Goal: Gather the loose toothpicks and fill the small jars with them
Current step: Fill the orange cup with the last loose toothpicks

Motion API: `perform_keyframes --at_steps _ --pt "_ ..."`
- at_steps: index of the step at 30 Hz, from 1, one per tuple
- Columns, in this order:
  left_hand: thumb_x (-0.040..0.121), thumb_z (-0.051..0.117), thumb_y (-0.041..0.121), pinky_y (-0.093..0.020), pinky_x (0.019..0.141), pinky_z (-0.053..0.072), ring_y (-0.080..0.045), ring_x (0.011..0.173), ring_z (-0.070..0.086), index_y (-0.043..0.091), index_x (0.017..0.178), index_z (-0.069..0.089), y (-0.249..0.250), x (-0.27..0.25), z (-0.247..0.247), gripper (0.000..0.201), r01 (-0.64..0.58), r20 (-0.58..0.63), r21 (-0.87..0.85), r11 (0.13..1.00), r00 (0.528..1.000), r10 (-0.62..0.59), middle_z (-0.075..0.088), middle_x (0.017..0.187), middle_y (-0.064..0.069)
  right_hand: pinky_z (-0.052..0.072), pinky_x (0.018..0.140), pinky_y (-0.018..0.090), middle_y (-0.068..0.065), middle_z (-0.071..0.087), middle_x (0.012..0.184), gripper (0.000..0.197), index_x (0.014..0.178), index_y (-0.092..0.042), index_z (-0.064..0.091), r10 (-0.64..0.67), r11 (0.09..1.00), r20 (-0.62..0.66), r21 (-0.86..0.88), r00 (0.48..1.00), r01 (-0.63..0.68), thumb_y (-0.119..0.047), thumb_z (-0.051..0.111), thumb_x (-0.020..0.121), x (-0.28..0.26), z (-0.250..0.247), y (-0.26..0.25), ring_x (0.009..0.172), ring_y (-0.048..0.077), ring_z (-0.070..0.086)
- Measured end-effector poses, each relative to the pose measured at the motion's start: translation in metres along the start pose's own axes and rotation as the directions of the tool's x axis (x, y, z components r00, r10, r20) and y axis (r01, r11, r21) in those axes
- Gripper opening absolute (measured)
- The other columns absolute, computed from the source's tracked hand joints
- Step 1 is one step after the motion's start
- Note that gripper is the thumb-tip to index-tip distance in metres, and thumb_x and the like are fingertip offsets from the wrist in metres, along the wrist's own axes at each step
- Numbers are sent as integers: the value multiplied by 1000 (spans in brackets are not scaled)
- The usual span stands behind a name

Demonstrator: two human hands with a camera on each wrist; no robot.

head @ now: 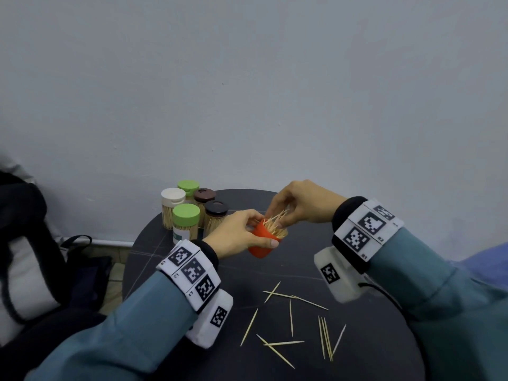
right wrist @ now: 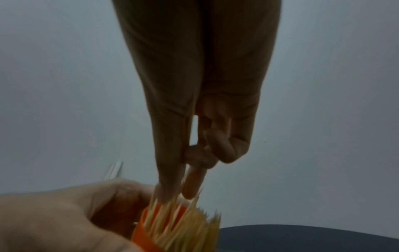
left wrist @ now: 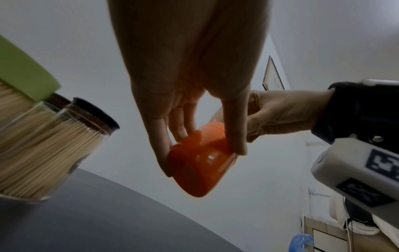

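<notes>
My left hand (head: 242,233) grips a small orange jar (head: 262,240), tilted to the right above the dark round table (head: 371,342). Seen from below in the left wrist view, the orange jar (left wrist: 202,163) sits between thumb and fingers of my left hand (left wrist: 194,119). The jar is packed with toothpicks (right wrist: 185,226). My right hand (head: 299,204) pinches a few toothpicks (head: 277,215) at the jar's mouth; in the right wrist view its fingertips (right wrist: 172,192) touch the toothpick tips. Several loose toothpicks (head: 291,323) lie scattered on the table near me.
Several closed, filled toothpick jars (head: 192,213) with white, green and brown lids stand at the table's back left, close to my left hand. A dark bag (head: 33,251) lies on the floor at the left. A pale wall rises behind the table.
</notes>
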State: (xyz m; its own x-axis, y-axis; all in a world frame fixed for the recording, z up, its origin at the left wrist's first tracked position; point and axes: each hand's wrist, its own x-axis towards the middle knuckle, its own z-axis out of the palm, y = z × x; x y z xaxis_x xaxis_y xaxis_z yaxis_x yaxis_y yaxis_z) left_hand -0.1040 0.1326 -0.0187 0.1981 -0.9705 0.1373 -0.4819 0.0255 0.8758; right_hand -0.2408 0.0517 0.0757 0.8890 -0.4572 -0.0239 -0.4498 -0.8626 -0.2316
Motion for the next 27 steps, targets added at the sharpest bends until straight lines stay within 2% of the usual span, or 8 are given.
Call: perform_keyframes --at_steps 2,7,11,14,17,21,24,27 --pt "70 81 26 -28 93 48 -15 106 60 12 121 56 1 0 0 58 -4 5 7 1000 1000 4 64 115 -3 40 57 3 -2 71 93 25 101 -22 71 18 1000 41 -8 999 -17 -19 75 77 1 -4 0 64 -4 55" --pt "70 81 30 -33 97 48 -16 109 58 15 123 55 1 -1 1 62 2 23 30 1000 1000 -3 62 117 -2 41 50 8 -8 64 78 24 94 -21 68 80 997 120 -16 990 -79 -21 79 73 6 -9 -2 60 8 54" --pt "69 81 31 -32 96 48 -16 109 58 15 123 56 2 -1 1 62 -3 21 48 999 1000 2 62 118 -2 40 47 8 -5 60 63 29 70 -17 53 106 994 114 -5 988 -106 -21 81 69 9 -11 -3 39 -2 48" --pt "71 80 30 -30 95 48 -15 110 57 15 124 55 3 -2 2 61 2 30 43 999 1000 -3 61 118 -1 43 54 10 -5 59 58 27 63 -17 56 96 995 109 -10 989 -95 -25 82 68 10 -12 -5 41 -4 50" --pt "70 81 30 -34 97 48 -16 110 58 15 124 55 2 -2 1 62 6 33 18 1000 999 -6 62 119 -3 44 59 10 -7 63 63 20 65 -20 63 82 997 76 3 994 -82 -23 82 68 11 -11 -7 53 -3 55" --pt "70 81 30 -35 98 48 -16 110 59 15 123 55 1 -1 1 61 4 41 2 1000 999 -5 63 119 -3 49 72 19 -2 68 73 11 79 -18 72 71 996 55 44 996 -73 -16 80 71 10 -8 -5 67 5 61" --pt "71 81 30 -34 97 49 -16 110 59 15 123 55 1 -2 1 61 0 39 2 1000 999 -1 63 118 -3 49 72 16 3 72 83 12 80 -20 72 53 996 47 65 997 -56 -13 78 73 9 -8 -3 69 8 62" --pt "71 80 31 -33 96 49 -15 109 58 15 125 54 2 -1 1 62 2 37 18 1000 999 -3 62 119 -2 50 73 19 3 72 82 10 81 -19 72 46 997 58 59 997 -49 -14 77 74 9 -9 -2 66 7 62"
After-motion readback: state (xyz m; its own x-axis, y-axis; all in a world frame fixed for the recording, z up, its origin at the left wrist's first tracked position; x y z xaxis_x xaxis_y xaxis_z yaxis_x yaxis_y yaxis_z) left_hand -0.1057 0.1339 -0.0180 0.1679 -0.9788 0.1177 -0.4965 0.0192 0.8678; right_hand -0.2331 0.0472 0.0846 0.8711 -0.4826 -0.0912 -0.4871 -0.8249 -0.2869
